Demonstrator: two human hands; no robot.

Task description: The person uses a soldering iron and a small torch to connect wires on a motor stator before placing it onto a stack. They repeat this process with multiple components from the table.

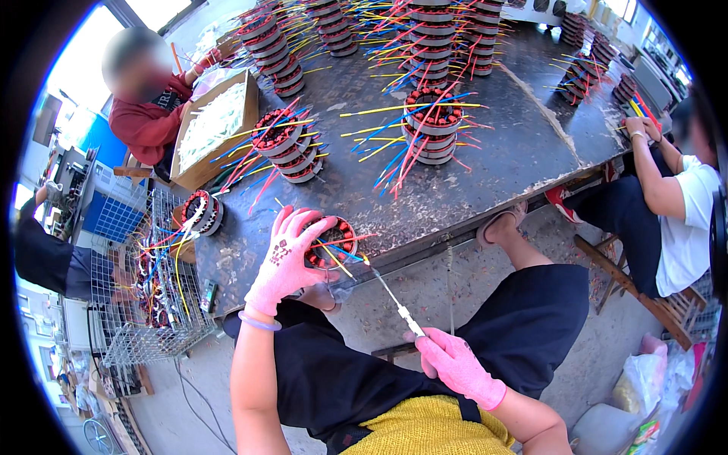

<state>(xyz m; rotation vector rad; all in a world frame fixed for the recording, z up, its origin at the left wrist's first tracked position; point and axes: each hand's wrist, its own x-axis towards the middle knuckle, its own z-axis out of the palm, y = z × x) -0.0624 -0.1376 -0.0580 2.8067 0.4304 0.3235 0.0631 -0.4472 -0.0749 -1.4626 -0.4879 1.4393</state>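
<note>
My left hand (284, 254), in a pink glove, grips a motor stator (334, 241) at the table's front edge. The stator has a metal ring, red windings, and yellow, red and blue wire leads sticking out towards the right. My right hand (459, 362), also gloved in pink, is wrapped round the white handle of a slim tool (408, 318). A thin pale shaft runs up from that handle to the lead ends. An orange-yellow spot shows where its tip meets the leads; I cannot tell whether it is a flame or a wire end.
Stacked stators (436, 125) with splayed leads stand across the dark table (364, 197). A single stator (202, 212) lies at left, near a wire basket (155, 334). A cardboard box (216, 129) of white pieces is behind. Co-workers sit at far left and right.
</note>
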